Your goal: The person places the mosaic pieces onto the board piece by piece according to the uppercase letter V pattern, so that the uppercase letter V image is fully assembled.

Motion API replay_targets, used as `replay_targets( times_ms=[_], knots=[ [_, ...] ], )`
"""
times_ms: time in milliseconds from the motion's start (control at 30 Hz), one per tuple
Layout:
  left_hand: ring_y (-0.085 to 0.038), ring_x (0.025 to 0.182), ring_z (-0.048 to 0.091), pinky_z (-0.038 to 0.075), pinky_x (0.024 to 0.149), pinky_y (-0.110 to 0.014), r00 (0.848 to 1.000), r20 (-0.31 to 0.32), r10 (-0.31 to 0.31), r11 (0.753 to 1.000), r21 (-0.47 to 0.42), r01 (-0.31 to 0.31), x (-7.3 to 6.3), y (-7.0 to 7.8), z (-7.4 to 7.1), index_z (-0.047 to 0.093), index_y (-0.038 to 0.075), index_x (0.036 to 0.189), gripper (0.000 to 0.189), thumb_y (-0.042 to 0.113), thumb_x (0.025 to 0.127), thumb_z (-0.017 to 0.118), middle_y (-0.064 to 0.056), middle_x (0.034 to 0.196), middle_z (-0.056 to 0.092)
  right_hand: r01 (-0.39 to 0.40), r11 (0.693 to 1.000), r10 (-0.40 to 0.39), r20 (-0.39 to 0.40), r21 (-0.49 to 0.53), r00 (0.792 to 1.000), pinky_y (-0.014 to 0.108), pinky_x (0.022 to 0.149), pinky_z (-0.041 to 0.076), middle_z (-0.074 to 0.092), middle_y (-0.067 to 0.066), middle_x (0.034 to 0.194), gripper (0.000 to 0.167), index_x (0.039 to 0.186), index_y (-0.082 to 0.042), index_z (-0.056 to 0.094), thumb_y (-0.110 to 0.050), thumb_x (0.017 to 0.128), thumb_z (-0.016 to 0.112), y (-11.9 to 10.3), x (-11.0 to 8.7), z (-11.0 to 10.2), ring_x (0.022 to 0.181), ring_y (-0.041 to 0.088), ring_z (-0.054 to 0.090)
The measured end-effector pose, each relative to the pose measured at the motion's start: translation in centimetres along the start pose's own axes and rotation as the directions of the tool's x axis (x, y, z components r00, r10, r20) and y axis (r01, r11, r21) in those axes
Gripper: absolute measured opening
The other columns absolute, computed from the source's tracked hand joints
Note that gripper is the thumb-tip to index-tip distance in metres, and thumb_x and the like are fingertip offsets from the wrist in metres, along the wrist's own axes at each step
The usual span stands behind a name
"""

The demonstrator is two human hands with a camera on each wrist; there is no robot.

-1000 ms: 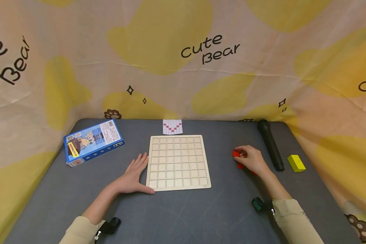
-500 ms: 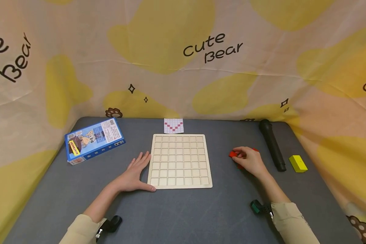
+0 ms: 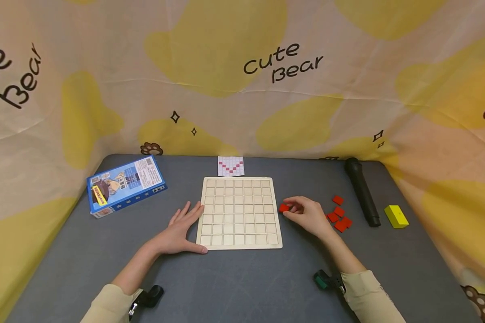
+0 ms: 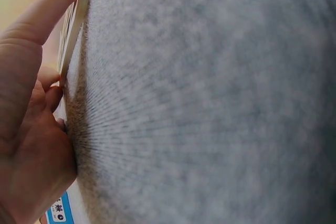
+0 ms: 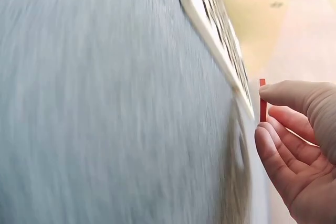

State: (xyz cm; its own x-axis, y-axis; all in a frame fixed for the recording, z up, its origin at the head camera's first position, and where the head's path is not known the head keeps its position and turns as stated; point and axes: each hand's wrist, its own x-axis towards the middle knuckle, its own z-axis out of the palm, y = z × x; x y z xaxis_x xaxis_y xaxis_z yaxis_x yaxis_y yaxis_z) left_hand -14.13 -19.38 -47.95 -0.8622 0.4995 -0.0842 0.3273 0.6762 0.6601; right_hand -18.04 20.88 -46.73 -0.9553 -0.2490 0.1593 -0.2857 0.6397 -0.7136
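A square wooden grid board [image 3: 236,246] lies in the middle of the grey table. My left hand [image 3: 180,229] is spread along its left side, fingertips at the left edge and thumb at the near left corner. Just off the board's right edge, my right hand [image 3: 309,216] pinches a thin red square tile [image 3: 284,207] between thumb and fingers. The right wrist view shows the tile [image 5: 263,100] edge-on beside the board's rim [image 5: 220,56]. Behind the right hand, several loose red tiles [image 3: 339,211] lie on the table, some overlapping.
A small card [image 3: 231,166] with a red V pattern on a grid lies behind the board. At the back left is a blue box [image 3: 126,186]. A black microphone [image 3: 362,192] and a yellow block [image 3: 396,216] lie on the right.
My right hand has moved left from the loose tiles towards the board, carrying one red tile. The remaining tiles have come into view. My left hand stays at the board.
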Motion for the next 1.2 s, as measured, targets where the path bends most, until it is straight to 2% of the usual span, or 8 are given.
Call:
replay_targets(
  times_ms=[333, 667, 867, 1000, 1200],
  knots=[
    [-0.039, 0.147, -0.004, -0.003, 0.112, -0.060, 1.000, -0.009, 0.001, 1.000, -0.004, -0.001, 0.0, 0.0, 0.0, 0.017, 0.005, 0.156, 0.119, 0.056, 0.070, 0.082, -0.013, 0.162, 0.011, 0.009, 0.995, -0.014, 0.057, 0.103, 0.998, 0.024, 0.067, 0.052, 0.066, -0.002, 0.085, 0.030, 0.109, -0.010, 0.073, -0.011, 0.081, 0.079, -3.3, 0.2, 3.3, 0.071, 0.011, 0.061],
    [-0.038, 0.147, -0.004, -0.002, 0.112, -0.060, 1.000, -0.016, 0.002, 1.000, -0.003, -0.002, 0.1, -0.1, 0.1, 0.019, 0.006, 0.156, 0.118, 0.055, 0.069, 0.083, -0.013, 0.162, 0.012, 0.084, 0.981, -0.111, 0.153, 0.176, 0.982, 0.024, 0.070, 0.054, 0.066, -0.001, 0.085, 0.030, 0.109, -0.008, 0.072, -0.008, 0.080, 0.079, -5.7, 0.3, 6.5, 0.073, 0.007, 0.061],
    [-0.038, 0.148, -0.003, -0.003, 0.112, -0.060, 1.000, -0.019, -0.002, 1.000, -0.018, 0.002, 0.0, 0.0, 0.0, 0.021, 0.007, 0.156, 0.116, 0.054, 0.070, 0.082, -0.012, 0.162, 0.013, 0.179, 0.975, -0.201, 0.179, 0.132, 0.963, 0.023, 0.067, 0.051, 0.064, 0.002, 0.083, 0.030, 0.108, -0.006, 0.071, -0.006, 0.079, 0.078, -6.7, 0.3, 7.7, 0.071, 0.008, 0.058],
    [-0.038, 0.148, -0.003, -0.003, 0.112, -0.059, 1.000, -0.024, -0.003, 1.000, -0.020, 0.002, -0.1, -0.1, 0.1, 0.022, 0.007, 0.156, 0.115, 0.054, 0.071, 0.082, -0.013, 0.162, 0.013, 0.220, 0.972, -0.232, 0.196, 0.078, 0.953, 0.022, 0.066, 0.048, 0.063, 0.001, 0.083, 0.030, 0.109, -0.008, 0.072, -0.007, 0.080, 0.077, -7.0, 0.3, 8.1, 0.071, 0.010, 0.056],
    [-0.038, 0.148, -0.003, -0.002, 0.112, -0.059, 1.000, -0.030, 0.000, 1.000, -0.018, -0.001, -0.1, -0.2, 0.1, 0.022, 0.007, 0.156, 0.114, 0.054, 0.071, 0.082, -0.013, 0.162, 0.014, 0.270, 0.961, -0.276, 0.194, 0.053, 0.941, 0.023, 0.066, 0.046, 0.063, 0.001, 0.084, 0.029, 0.108, -0.009, 0.071, -0.008, 0.079, 0.077, -6.9, 0.2, 8.4, 0.072, 0.011, 0.055]
  ],
)
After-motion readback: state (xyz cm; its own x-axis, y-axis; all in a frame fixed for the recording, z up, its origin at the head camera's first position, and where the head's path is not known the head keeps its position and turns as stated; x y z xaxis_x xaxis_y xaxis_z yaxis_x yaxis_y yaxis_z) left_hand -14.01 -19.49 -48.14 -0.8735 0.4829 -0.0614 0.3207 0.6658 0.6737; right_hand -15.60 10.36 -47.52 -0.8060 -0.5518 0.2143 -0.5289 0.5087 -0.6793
